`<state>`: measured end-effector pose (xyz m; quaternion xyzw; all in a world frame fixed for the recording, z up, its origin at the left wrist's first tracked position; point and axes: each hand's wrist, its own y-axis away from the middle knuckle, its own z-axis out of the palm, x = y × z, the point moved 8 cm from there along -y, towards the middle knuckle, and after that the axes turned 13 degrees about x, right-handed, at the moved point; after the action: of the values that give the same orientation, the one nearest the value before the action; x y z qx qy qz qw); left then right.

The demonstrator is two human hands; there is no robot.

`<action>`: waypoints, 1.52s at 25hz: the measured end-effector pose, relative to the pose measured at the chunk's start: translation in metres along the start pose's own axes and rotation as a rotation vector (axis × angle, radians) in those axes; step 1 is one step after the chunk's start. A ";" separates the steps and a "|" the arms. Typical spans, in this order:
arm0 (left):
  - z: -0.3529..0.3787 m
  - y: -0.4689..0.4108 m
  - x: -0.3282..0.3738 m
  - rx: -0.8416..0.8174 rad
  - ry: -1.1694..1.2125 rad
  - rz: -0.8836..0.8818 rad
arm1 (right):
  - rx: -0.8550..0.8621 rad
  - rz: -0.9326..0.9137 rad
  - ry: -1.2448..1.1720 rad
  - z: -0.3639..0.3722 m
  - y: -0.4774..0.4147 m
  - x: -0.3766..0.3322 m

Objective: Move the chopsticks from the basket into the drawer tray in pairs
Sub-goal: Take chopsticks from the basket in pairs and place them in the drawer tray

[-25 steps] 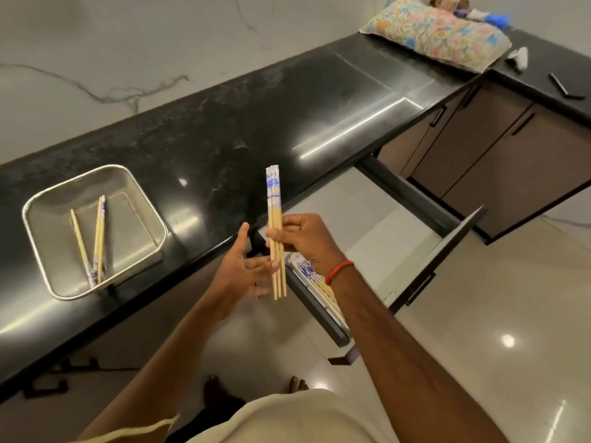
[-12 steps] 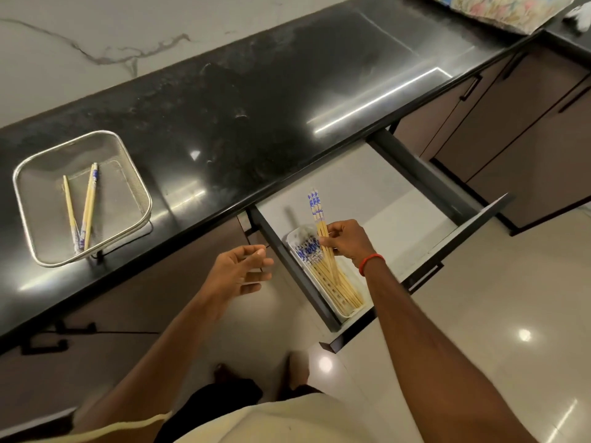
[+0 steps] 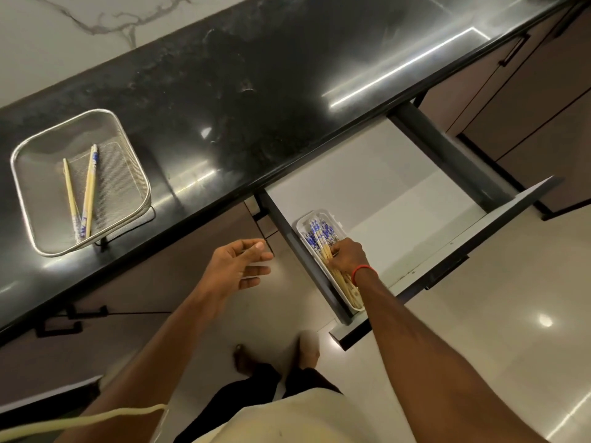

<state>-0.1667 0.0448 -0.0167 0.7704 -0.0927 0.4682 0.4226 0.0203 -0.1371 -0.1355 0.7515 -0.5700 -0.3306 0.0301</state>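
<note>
holding chopsticks (image 3: 319, 239) in the tray (image 3: 299, 224) at the drawer's left wall (image 3: 289, 233), right grip (image 3: 347, 255) curled; left grip (image 3: 235, 266) slack, empty.

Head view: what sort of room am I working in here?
Most likely a home kitchen: a long black stone countertop, brown cabinet doors with bar handles beneath it, and an open drawer holding a tray of chopsticks.
</note>
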 end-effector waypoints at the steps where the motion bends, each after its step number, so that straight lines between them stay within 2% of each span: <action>1: 0.000 0.000 -0.001 0.000 -0.003 -0.003 | -0.002 -0.008 0.034 0.003 0.001 -0.001; 9: 0.000 -0.004 -0.013 0.004 -0.019 -0.033 | 0.051 -0.022 0.145 0.011 0.003 0.002; 18: -0.001 -0.009 -0.023 -0.010 -0.030 -0.043 | 0.177 -0.011 0.090 0.007 0.009 0.015; 26: -0.008 -0.009 -0.027 -0.010 -0.049 -0.052 | 0.179 -0.128 0.232 0.008 0.015 0.004; 32: -0.019 -0.007 -0.013 -0.011 -0.038 0.006 | 0.131 -0.114 0.366 0.006 0.018 0.004; 38: -0.038 0.002 -0.004 0.029 -0.017 0.033 | 0.130 -0.076 0.244 -0.010 0.029 -0.003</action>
<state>-0.1942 0.0701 -0.0113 0.7788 -0.1024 0.4698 0.4027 0.0010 -0.1478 -0.1139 0.8076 -0.5534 -0.2001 0.0382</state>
